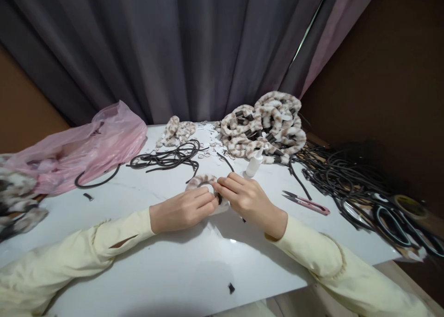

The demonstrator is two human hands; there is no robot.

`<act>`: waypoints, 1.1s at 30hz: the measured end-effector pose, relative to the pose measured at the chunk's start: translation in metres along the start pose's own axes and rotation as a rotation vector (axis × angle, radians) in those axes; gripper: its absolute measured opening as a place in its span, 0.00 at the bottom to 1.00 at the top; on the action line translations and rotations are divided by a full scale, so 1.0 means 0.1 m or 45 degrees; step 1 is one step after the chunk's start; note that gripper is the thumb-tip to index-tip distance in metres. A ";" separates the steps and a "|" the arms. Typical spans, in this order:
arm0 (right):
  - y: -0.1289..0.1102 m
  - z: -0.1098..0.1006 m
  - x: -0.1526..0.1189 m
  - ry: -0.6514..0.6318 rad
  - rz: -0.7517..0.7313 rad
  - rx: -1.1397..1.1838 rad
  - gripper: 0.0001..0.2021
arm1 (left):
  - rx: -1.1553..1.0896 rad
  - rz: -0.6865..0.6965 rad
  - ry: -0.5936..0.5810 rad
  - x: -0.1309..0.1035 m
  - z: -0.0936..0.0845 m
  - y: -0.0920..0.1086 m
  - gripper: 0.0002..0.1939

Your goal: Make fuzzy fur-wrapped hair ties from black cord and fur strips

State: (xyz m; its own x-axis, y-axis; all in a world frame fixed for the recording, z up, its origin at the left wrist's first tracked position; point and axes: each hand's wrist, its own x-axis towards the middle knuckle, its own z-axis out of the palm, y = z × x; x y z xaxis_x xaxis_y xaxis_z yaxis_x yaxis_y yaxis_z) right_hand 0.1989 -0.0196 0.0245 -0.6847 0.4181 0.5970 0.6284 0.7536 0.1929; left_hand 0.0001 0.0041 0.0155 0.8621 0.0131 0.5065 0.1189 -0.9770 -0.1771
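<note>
our l hand [189,208] is mostly closed, fingers curled, pinching the near side of a fuzzy ring [199,180] w/ thumb & fingertips. our r hand [248,199] is bent the same way, pinching the ring's r side by a dark bit [219,198]; can't tell exactly what's under the fingertips. ring's mid-table [166,266], btwn both hands, w/ white bottle [254,163] just beyond r hand.

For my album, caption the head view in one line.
Left hand and right hand hold a spotted plush ring over a white table, thread snips to the right, similar rings heaped behind.
</note>
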 end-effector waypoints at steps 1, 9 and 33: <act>0.00 0.02 0.00 -0.006 0.014 0.038 0.15 | -0.078 -0.023 0.006 0.01 0.00 0.02 0.13; 0.01 0.22 -0.01 -0.075 0.163 0.454 0.13 | -0.507 -0.230 -0.038 -0.03 0.04 0.08 0.15; 0.06 -0.15 0.06 -0.408 0.197 1.105 0.11 | 0.264 0.463 0.341 -0.05 -0.08 -0.11 0.08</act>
State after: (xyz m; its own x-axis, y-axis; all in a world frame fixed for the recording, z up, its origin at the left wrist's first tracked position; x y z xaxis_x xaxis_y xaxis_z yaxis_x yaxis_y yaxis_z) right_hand 0.2044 -0.0202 0.0410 -0.7667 0.5676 0.2999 0.3139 0.7389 -0.5962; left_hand -0.0094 0.0132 0.0213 0.7123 -0.4026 0.5749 -0.0473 -0.8448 -0.5329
